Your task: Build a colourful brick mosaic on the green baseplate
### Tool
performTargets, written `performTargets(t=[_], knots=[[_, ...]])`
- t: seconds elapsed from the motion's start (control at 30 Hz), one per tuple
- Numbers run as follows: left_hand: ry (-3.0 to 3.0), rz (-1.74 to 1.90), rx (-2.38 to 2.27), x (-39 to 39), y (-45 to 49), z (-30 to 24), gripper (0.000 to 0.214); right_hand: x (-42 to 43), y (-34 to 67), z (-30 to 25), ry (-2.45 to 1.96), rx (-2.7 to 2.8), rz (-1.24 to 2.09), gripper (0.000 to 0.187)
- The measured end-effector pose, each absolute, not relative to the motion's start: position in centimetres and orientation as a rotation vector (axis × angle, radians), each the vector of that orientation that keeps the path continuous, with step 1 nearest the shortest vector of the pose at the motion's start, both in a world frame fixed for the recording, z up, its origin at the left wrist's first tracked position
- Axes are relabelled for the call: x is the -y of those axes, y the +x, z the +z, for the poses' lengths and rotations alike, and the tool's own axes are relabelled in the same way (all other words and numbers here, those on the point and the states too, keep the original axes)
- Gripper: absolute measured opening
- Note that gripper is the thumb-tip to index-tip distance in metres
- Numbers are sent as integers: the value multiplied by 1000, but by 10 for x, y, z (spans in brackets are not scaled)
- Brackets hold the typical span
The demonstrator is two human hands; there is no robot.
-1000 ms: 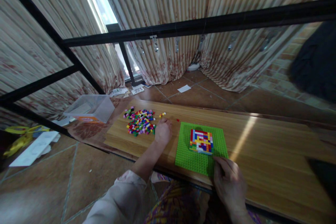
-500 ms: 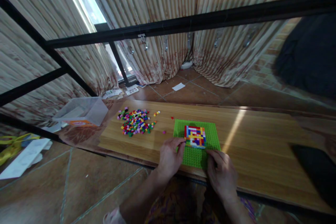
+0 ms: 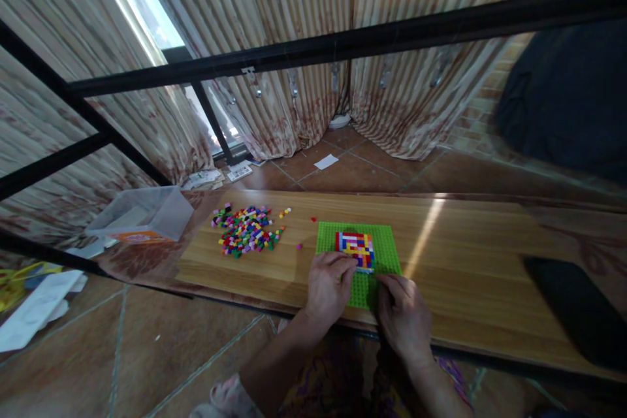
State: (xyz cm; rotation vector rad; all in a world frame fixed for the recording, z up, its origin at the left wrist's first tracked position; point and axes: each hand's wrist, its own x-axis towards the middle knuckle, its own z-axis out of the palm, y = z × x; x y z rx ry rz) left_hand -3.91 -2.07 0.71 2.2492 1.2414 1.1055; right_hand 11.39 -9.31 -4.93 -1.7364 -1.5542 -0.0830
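Note:
A green studded baseplate (image 3: 385,235) lies on the wooden board, bearing a patchwork of small coloured building bricks (image 3: 360,245). Over the front left of the patchwork is my left hand (image 3: 327,287), its thumb and fingers closed together with the fingertips at the bricks. Whatever they pinch is too small to make out. My right hand (image 3: 405,317) rests at the front right of the baseplate. Its fingers are curled, with the tips near the patchwork's front right corner, and what lies between them is hidden.
Loose coloured bricks (image 3: 247,228) are heaped left on the wooden board (image 3: 470,261), with a few strays nearby. Beyond the heap stands a clear plastic box (image 3: 171,212). A dark flat object (image 3: 573,307) lies at the right. A black metal rail (image 3: 313,49) crosses behind the board.
My left hand has moved from the patchwork's left edge rightward, over its front part. My right hand stays by the front right corner. The whole view has shifted slightly.

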Motion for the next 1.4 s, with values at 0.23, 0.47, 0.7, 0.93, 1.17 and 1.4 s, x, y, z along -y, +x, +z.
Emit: performTargets(t=[0.23, 0.47, 0.7, 0.93, 1.17, 1.4], knots=[[2280, 1020, -1247, 16, -36, 8, 11, 94, 113, -47, -1744, 1549, -78, 23], [2291, 1064, -1266, 19, -35, 4, 7, 94, 114, -48, -1720, 1569, -120, 23], [2360, 1095, -1217, 17, -35, 1, 14, 94, 114, -50, -1728, 1567, -114, 24], [2409, 1134, -1195, 18, -34, 2, 17, 94, 113, -48, -1723, 1555, -106, 23], [2540, 1037, -1122, 15, -35, -1, 19, 94, 113, -47, -1708, 1569, -93, 22], [2573, 977, -1151, 15, -37, 0, 20, 92, 115, -53, -1707, 1551, -80, 25]])
